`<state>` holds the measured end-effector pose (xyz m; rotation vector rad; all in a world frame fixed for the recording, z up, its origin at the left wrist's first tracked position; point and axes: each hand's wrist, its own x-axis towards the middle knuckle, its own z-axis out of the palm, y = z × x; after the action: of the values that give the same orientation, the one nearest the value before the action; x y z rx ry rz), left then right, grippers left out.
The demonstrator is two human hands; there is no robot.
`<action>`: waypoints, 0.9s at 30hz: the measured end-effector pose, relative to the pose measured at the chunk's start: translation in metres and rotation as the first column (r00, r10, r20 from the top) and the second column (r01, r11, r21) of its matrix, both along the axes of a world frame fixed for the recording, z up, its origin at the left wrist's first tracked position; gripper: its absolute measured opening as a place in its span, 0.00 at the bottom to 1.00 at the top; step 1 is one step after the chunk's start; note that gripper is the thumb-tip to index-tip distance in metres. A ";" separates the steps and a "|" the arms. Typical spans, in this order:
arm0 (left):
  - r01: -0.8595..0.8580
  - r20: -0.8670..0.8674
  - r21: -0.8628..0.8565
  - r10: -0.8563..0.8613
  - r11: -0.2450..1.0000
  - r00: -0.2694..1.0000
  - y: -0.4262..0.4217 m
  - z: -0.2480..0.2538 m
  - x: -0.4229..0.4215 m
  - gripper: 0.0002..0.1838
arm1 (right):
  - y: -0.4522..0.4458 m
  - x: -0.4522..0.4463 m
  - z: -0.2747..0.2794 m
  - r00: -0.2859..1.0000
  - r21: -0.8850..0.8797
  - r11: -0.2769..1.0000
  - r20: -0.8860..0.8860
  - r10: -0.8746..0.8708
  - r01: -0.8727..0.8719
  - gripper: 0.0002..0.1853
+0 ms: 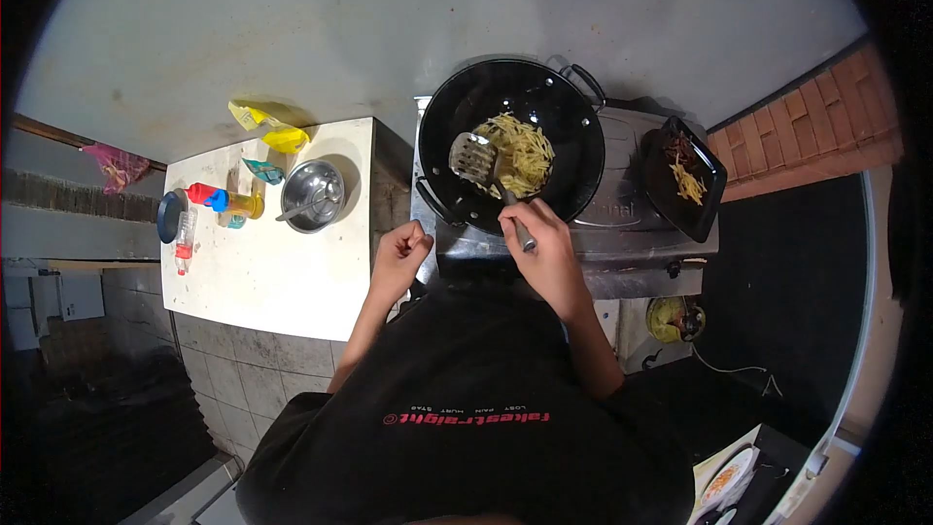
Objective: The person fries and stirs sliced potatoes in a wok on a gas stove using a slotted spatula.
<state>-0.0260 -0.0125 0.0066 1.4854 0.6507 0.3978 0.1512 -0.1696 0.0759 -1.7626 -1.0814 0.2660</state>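
The right hand (540, 251) pinches the handle (526, 237), the best hold for a likely stiff, light spatula (473, 157); the left hand (399, 259) curls closed.

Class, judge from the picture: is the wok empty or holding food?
Not empty: pale yellow strips lie heaped in the bottom of the wok.

"fakestraight" and "LOST PAIN HURT" on the black shirt (466, 447), "nal" on the stove (617, 224)

Wok (577, 163) between bowl (307, 176) and plate (666, 185).
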 end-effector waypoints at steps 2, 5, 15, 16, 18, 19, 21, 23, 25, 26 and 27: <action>-0.003 0.000 -0.003 0.003 1.000 1.000 0.000 0.000 -0.001 0.18 | 0.000 -0.002 0.000 1.000 -0.039 0.999 -0.006 -0.005 0.005 0.04; -0.001 0.022 0.024 0.001 1.000 1.000 0.000 0.002 -0.001 0.18 | 0.001 0.007 -0.008 0.998 -0.082 0.995 0.030 -0.049 0.052 0.04; 0.005 0.030 0.006 -0.005 1.000 1.000 0.000 0.007 -0.002 0.19 | -0.004 0.042 -0.023 0.968 -0.044 0.970 -0.068 -0.243 0.240 0.06; 0.007 0.030 0.003 -0.007 1.000 1.000 0.000 0.008 -0.002 0.19 | -0.003 0.044 -0.023 0.943 -0.082 0.957 -0.170 -0.287 0.277 0.06; 0.014 0.036 0.014 -0.015 1.000 0.999 0.000 0.006 -0.001 0.19 | -0.005 0.046 -0.014 0.883 -0.176 0.945 -0.344 -0.320 0.275 0.08; 0.020 0.041 0.026 -0.021 0.999 0.999 0.000 0.005 -0.001 0.19 | -0.005 0.049 -0.020 0.872 -0.162 0.945 -0.366 -0.324 0.283 0.08; 0.025 0.038 0.028 -0.026 0.999 0.999 -0.001 0.005 0.000 0.18 | -0.004 0.051 -0.026 0.861 -0.149 0.945 -0.390 -0.327 0.291 0.08; 0.033 0.036 0.030 -0.034 0.999 0.999 -0.001 0.005 0.001 0.18 | -0.004 0.051 -0.028 0.843 -0.189 0.934 -0.404 -0.355 0.303 0.08; 0.044 0.034 0.012 -0.044 0.999 0.998 -0.001 0.006 0.002 0.18 | -0.006 0.054 -0.039 0.872 -0.200 0.932 -0.335 -0.356 0.303 0.08; 0.046 0.034 0.012 -0.046 0.999 0.998 -0.001 0.007 0.003 0.18 | -0.006 0.055 -0.043 0.898 -0.210 0.930 -0.266 -0.351 0.301 0.08; 0.050 0.034 0.021 -0.051 0.999 0.998 -0.001 0.007 0.004 0.18 | -0.008 0.055 -0.045 0.897 -0.210 0.930 -0.266 -0.353 0.303 0.08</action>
<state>-0.0225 -0.0133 0.0137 1.5079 0.5821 0.3912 0.2065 -0.1773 0.0310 -1.9426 -0.5433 0.4055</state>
